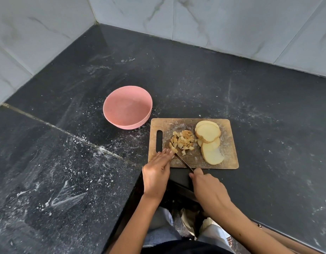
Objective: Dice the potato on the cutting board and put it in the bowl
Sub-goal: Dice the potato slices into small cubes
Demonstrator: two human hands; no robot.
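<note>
Your right hand grips knife, blade tip at diced potato mid cutting board. Your left hand flat, straight fingers pressing dice edge. Potato slices stacked on board's right. Pink bowl just beyond board's left corner.

Wooden cutting board laid flat on the counter, pale diced potato heaped near its handle slot, potato slices overlapped at right, pink bowl upright, up-left of the board.

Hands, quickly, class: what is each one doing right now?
Left hand: open, straight fingers resting by the diced potato.
Right hand: closed around the knife.
</note>
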